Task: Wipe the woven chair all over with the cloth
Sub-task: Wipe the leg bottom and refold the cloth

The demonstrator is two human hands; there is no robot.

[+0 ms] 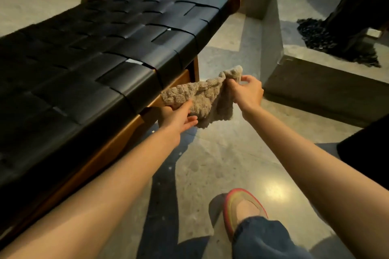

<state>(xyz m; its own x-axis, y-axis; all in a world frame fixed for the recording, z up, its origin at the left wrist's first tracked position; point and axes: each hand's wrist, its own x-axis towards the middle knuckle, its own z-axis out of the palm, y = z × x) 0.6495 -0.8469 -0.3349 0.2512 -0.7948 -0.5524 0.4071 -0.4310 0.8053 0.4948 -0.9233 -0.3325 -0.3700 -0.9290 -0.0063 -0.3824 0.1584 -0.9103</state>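
Both hands, left point(179, 118) and right point(248, 90), grip the cloth point(202, 99) stretched between them beside the woven chair point(94, 48).

Seat of broad black woven straps point(109, 52): leather-like, smooth, low satin sheen along the edges. Warm brown wooden chair frame point(126, 132): smooth, finished, semi-gloss. Beige looped-pile cloth point(202, 99): thick, nubby, matt, rough-looking. Pale speckled stone floor point(210, 164): polished, glossy, carrying a bright light reflection. Grey raised step point(315, 86): concrete-like, flat matt. Black fringed textile point(328, 42): stringy, dull. Red-rimmed slip-on shoe point(233, 202): soft-looking, matt. Blue trouser leg point(259, 237): denim, matt.
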